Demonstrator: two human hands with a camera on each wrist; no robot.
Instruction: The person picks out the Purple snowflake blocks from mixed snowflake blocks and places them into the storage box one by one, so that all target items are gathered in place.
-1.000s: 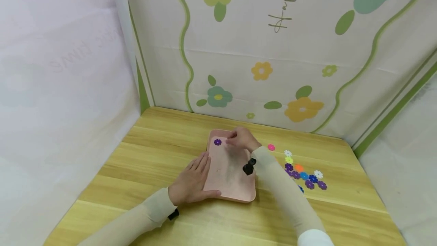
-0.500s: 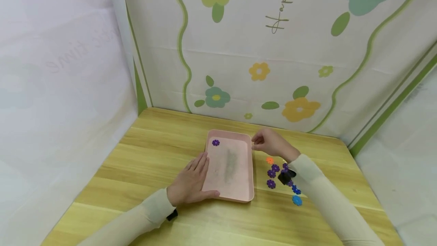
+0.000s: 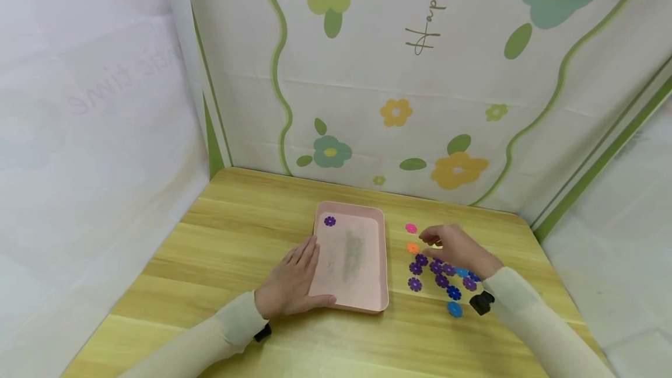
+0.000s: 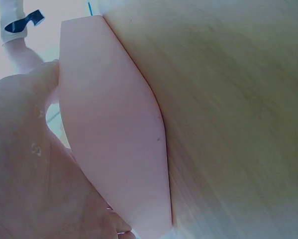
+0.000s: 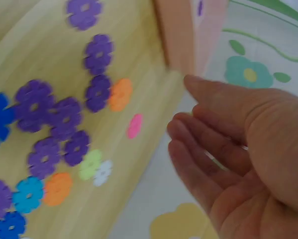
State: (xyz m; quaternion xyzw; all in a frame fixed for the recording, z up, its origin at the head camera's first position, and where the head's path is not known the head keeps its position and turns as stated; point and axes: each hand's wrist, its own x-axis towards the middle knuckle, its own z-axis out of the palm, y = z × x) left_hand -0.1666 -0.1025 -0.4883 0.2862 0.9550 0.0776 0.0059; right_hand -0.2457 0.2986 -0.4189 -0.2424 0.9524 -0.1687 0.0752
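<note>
A shallow pink tray (image 3: 370,267) lies on the table with one purple snowflake-shaped disc (image 3: 329,221) in its far left corner. My left hand (image 3: 289,282) rests along the tray's left side, fingers straight and thumb over the near edge. In the left wrist view, the palm (image 4: 19,159) lies against the tray's outer wall (image 4: 114,109). To the right of the tray, my right hand (image 3: 455,248) hovers over loose discs. The right wrist view shows its fingers (image 5: 208,144) loosely bent, holding nothing. Nearby are a pink disc (image 5: 134,126), an orange disc (image 5: 120,94) and several purple discs (image 5: 65,118).
Blue discs (image 3: 454,292) lie nearer the front of the pile; a yellow-green disc (image 5: 90,165) and a white one (image 5: 103,173) lie towards the table's far edge. A flower-printed cloth (image 3: 357,86) hangs behind the wooden table (image 3: 252,214), with white cloth on both sides.
My right hand has moved right, from above the tray's far end to above the loose discs, and its fingers have spread. My left hand stays at the tray's side.
</note>
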